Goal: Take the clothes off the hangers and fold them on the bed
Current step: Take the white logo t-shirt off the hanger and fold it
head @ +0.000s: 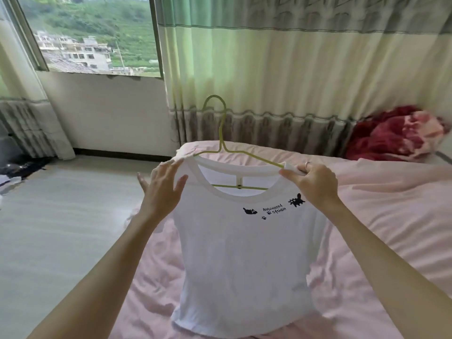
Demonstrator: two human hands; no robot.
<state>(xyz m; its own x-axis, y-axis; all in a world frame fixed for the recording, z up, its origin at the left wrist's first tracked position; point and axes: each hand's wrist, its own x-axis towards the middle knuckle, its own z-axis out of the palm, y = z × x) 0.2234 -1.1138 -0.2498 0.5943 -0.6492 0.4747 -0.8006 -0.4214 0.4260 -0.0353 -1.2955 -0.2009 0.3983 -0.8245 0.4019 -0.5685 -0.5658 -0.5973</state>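
A white T-shirt [242,260] with small black cat prints hangs on a yellow-green wire hanger [221,133], held up over the pink bed [391,216]. My right hand [315,183] pinches the shirt's right shoulder by the collar, at the hanger's end. My left hand [163,189] has straight, spread fingers that touch the shirt's left shoulder. The shirt's hem rests on the sheet near me. The hanger's hook stands free above the collar.
A red and pink blanket [396,135] lies bunched at the bed's far right. A green patterned curtain [293,69] hangs behind the bed beside a window [93,33]. Grey floor [61,216] runs along the left, with dark items [14,170] at its far edge.
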